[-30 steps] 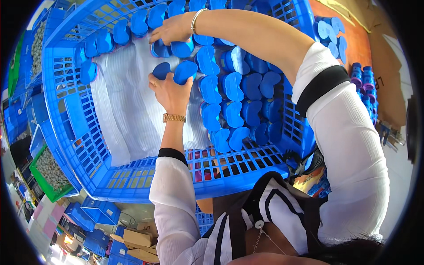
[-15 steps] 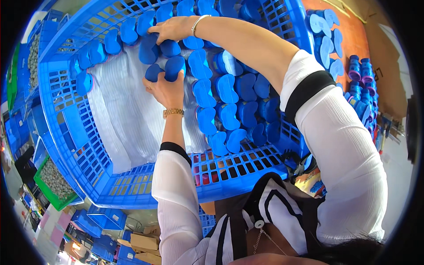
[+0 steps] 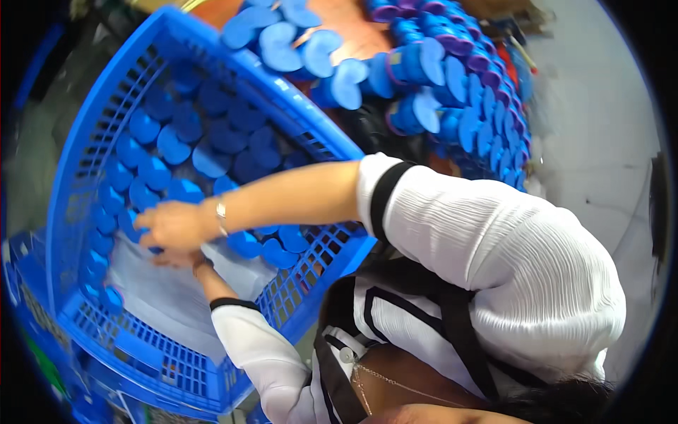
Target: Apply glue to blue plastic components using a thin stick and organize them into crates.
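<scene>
My right hand [image 3: 175,226] reaches across the blue crate, blurred, its fingers bent down beside a blue kidney-shaped container [image 3: 129,225]. I cannot make out whether it grips that container. Below it, my left hand [image 3: 180,258] is mostly covered by the right one, and its fingers are hidden. A sliver of blue shows between the two hands. More blue containers [image 3: 173,145] stand packed in rows, curved flat ends up, toward the crate's far and left sides. A whitish ribbed sheet [image 3: 166,300] lies on the crate floor under and in front of my hands.
The slotted blue plastic crate [image 3: 311,106] has high walls around my hands. Beyond its far right wall, more blue containers [image 3: 282,46] lie on an orange-brown surface [image 3: 353,28]. Stacked blue pieces with purple rims [image 3: 459,42] stretch along the right.
The view has swung right, showing more stacked pieces. My right hand has come down from the far row to overlap my left, which earlier held two blue containers.
</scene>
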